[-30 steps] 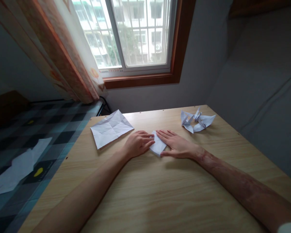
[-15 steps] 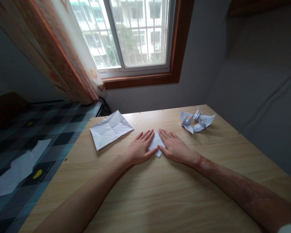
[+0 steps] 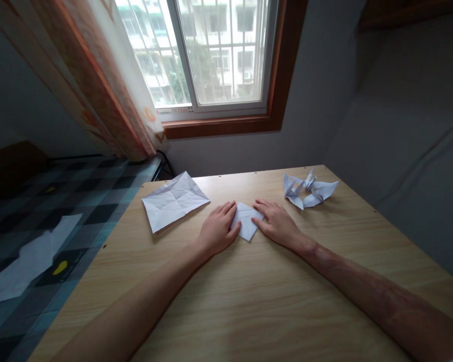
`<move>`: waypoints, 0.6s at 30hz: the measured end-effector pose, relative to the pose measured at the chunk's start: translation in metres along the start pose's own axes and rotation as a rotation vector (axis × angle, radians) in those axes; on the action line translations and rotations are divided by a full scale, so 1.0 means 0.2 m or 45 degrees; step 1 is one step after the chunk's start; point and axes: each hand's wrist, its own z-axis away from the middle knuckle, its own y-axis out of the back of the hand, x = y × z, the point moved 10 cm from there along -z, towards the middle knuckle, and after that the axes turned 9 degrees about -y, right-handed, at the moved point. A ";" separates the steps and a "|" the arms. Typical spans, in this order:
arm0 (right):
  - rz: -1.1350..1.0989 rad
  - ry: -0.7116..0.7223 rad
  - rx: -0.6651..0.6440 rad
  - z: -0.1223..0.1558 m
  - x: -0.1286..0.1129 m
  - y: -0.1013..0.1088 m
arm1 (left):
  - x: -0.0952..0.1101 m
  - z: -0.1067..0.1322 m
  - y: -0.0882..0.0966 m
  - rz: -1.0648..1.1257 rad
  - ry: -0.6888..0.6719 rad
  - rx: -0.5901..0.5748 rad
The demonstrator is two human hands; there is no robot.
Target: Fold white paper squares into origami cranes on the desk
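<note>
A small folded piece of white paper [image 3: 248, 221] lies flat on the wooden table, one corner pointing toward me. My left hand [image 3: 219, 227] rests against its left side, fingers stretched forward and thumb on the paper. On the other side, my right hand [image 3: 277, 223] has its fingers extended, with the thumb and fingertips at the paper's right edge. Both hands are open, palms down, and their fingers cover parts of the paper's sides.
A creased white sheet [image 3: 175, 201] lies at the table's back left. Several folded paper cranes [image 3: 309, 188] sit together at the back right. White paper scraps [image 3: 33, 261] lie on the checked bed cover [image 3: 109, 193] left of the table [image 3: 226, 311].
My hands have moved apart, the right one shifting to the right, and more of the folded paper shows between them. The paper looks wider and has turned slightly.
</note>
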 end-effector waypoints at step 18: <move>-0.475 -0.085 0.102 -0.01 0.04 0.05 | 0.05 -0.01 0.09 0.143 -0.086 0.161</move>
